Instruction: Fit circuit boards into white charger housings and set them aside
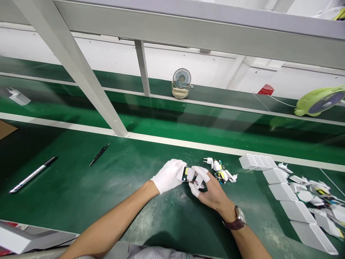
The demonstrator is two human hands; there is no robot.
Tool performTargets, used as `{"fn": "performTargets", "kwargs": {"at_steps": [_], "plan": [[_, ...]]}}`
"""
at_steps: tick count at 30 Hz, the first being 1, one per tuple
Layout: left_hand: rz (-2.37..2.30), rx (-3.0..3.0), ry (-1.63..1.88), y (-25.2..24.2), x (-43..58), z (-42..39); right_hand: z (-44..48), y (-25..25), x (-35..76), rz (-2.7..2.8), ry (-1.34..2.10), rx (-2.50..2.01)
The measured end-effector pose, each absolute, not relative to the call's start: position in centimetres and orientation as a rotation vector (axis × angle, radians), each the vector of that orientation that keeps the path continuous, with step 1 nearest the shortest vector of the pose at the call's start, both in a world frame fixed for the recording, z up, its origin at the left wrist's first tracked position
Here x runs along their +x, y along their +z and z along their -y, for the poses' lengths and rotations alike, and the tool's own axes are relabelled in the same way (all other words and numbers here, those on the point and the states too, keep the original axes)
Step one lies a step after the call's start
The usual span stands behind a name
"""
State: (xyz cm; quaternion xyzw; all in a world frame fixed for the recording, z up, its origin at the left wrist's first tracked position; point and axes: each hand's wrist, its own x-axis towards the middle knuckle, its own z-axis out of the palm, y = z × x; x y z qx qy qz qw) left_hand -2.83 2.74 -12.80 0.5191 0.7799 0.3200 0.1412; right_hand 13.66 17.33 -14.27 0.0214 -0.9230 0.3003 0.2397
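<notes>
One left hand and one right hand, with one opened charger between; two loose circuit boards beyond. Toward the surface's left edge, two slim tools. Toward its right edge, four white cases in column, plus a tight row and a heap, uncountable. Past the far edge, two fans.

On my feed a green bench spans the lower frame, a long silver-and-black tool and a slim black tool lying at left. Right of centre I see small circuit boards with white plugs, then white casings in rows beside a heap of white parts at far right.
</notes>
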Motion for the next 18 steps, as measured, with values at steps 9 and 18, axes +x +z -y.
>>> {"fn": "performTargets", "kwargs": {"at_steps": [9,18], "plan": [[-2.228,1.528,0.928,-12.95,-2.94,-2.72,-17.32,-14.27,13.45,2.494,0.756,0.1],[-2.204,1.545,0.89,-13.07,-3.07,-3.25,-17.1,-14.32,13.24,2.51,0.762,0.062]]}}
